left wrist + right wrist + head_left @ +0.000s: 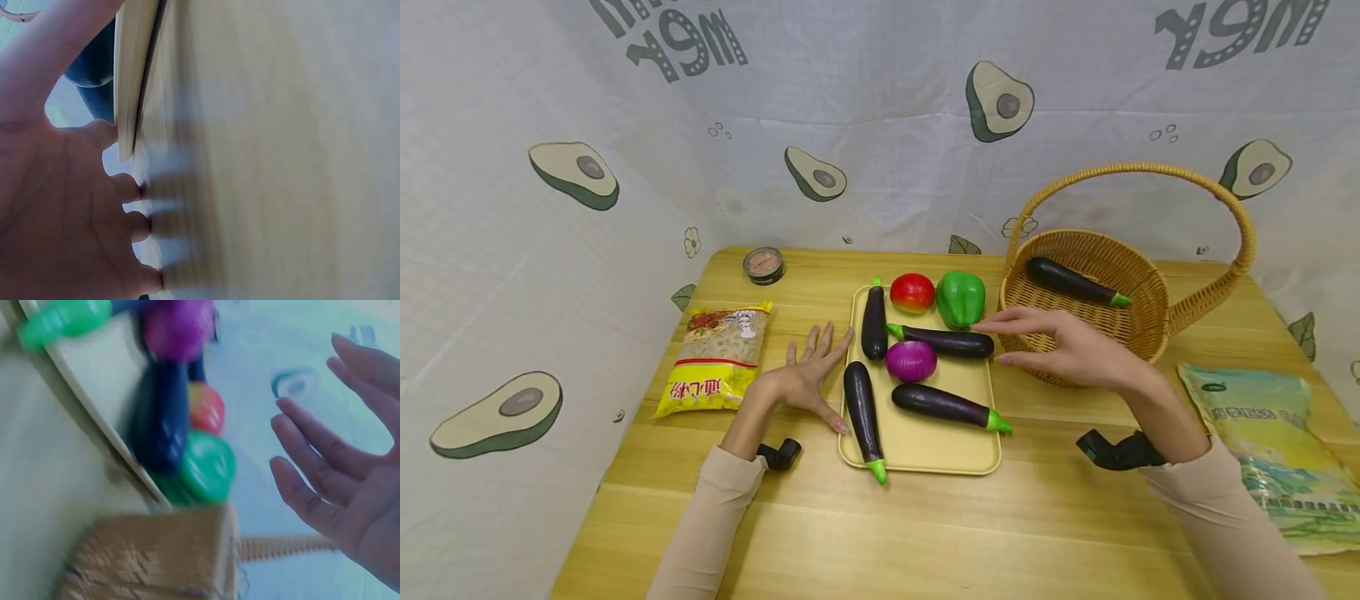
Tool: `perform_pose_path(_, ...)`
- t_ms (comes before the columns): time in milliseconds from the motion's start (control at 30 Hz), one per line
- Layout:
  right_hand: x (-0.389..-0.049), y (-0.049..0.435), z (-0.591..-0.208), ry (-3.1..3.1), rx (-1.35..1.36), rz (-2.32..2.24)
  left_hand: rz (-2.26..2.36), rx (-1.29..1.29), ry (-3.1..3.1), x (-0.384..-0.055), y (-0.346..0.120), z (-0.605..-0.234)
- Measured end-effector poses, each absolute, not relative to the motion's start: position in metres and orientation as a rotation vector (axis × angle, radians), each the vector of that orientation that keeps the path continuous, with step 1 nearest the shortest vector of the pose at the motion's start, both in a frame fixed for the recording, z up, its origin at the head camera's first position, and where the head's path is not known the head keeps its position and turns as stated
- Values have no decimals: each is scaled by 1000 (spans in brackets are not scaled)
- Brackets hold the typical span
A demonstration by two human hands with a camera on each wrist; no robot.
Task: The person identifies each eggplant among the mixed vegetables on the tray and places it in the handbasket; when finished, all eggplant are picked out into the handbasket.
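My left hand (805, 379), fingers spread, rests at the left edge of a pale yellow tray (940, 454); its fingertips touch the wood in the left wrist view. My right hand (1067, 346) hovers over the tray's right side, holding nothing. Its fingers are extended near an eggplant (951, 342) and a green bell pepper (961, 298). Also on the tray are a red tomato-like vegetable (913, 292), a purple onion (911, 361), and more eggplants: one at upper left (874, 321), one at lower left (862, 408) and one at lower right (943, 404).
A wicker basket (1011, 292) with a tall handle stands right of the tray, an eggplant (1071, 281) inside. A pasta bag (715, 358) and a round tin (763, 265) lie left. A green-yellow bag (1270, 450) lies at right. A patterned curtain hangs behind.
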State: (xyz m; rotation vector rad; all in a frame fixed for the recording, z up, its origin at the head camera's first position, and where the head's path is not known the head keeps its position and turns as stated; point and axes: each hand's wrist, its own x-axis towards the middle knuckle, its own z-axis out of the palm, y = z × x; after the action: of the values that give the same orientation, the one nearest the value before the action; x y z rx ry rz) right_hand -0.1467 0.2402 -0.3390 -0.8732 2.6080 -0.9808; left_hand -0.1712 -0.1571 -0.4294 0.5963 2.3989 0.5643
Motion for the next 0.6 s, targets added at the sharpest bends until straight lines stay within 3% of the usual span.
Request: perform_pose_path(600, -121, 200, -395, 2373, -985, -997, 554, 595, 2400, -172, -158, -430)
